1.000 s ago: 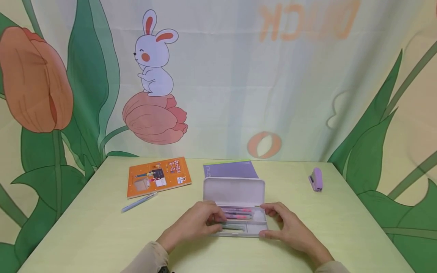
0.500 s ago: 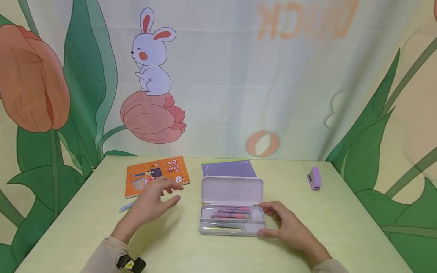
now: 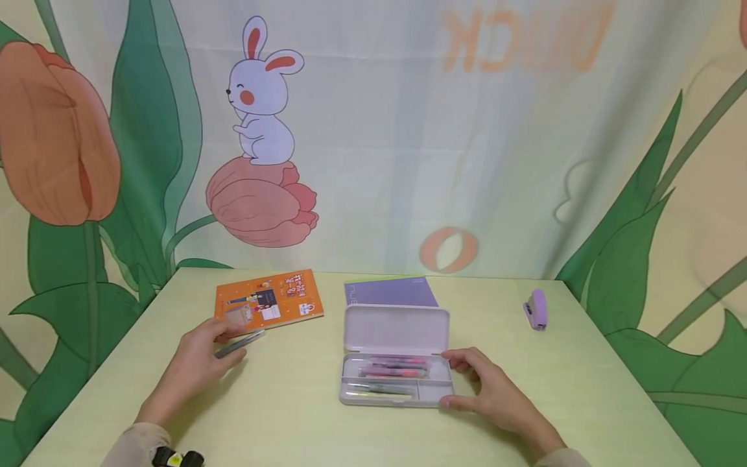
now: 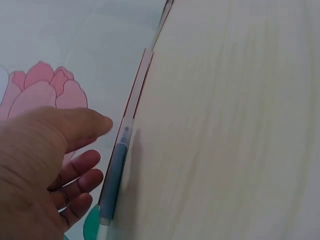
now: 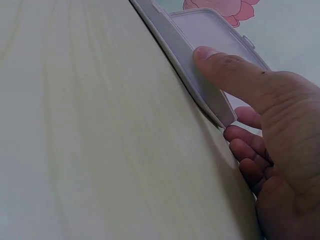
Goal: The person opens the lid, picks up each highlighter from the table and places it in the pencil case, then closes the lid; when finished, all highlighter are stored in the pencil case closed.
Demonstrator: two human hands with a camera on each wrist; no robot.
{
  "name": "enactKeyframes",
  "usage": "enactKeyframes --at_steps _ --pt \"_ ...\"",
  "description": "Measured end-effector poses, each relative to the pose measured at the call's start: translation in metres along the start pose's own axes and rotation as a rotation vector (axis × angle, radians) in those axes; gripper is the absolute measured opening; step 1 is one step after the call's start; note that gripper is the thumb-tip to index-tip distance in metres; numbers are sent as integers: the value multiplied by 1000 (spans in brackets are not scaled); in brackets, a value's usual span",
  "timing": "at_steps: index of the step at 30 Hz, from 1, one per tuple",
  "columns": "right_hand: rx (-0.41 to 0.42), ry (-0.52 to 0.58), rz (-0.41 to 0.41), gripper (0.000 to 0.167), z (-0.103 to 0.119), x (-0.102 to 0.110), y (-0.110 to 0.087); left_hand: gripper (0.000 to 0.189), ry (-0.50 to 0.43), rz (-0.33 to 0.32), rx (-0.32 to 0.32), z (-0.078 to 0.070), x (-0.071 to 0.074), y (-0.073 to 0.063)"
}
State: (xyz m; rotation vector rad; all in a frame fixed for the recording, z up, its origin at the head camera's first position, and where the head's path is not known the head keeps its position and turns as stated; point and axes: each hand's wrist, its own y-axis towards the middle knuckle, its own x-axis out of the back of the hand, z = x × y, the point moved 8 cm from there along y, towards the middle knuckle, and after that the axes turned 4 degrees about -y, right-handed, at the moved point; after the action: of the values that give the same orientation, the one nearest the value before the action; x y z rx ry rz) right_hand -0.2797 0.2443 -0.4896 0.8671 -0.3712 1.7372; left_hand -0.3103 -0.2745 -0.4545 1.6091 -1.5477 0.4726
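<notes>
My left hand [image 3: 198,353] is at a pen [image 3: 240,344] lying beside the orange book. Thumb and fingers stand spread on either side of the pen. In the left wrist view the thumb tip is apart from the pen [image 4: 115,177], which has a blue-grey barrel and a clear cap. My right hand [image 3: 496,392] holds the right end of a pale pencil case [image 3: 399,403], thumb on the front wall [image 5: 190,65] and fingertips at the back corner. The case's lid [image 3: 397,329] stands up; several pens [image 3: 393,371] lie in its compartments.
An orange book [image 3: 292,301] lies at the back left, just behind the pen. A purple notebook [image 3: 391,292] is partly hidden behind the raised lid. At the back right stands a purple stapler [image 3: 537,310]. A printed curtain [image 3: 373,143] hangs behind the table.
My left hand has left the pencil case, uncovering its left end, and moved left to the pen by the orange book. My right hand has stayed at the case.
</notes>
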Motion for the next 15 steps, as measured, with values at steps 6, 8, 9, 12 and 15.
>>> enactKeyframes --at_steps 6,8,9,12,15 --pt "-17 -7 2 78 -1 0 0 42 34 24 42 14 -1 -4" --pt "-21 -9 5 78 -1 -1 0 40 32 39 59 16 -2 -4" --pt "-23 -8 5 78 -1 -1 0 39 31 46 68 17 -3 -4" --pt "-25 -6 8 79 -1 -1 0 34 27 70 88 20 -6 -5" --pt "-30 -3 12 79 -2 -1 0 29 25 86 100 23 -9 -5"
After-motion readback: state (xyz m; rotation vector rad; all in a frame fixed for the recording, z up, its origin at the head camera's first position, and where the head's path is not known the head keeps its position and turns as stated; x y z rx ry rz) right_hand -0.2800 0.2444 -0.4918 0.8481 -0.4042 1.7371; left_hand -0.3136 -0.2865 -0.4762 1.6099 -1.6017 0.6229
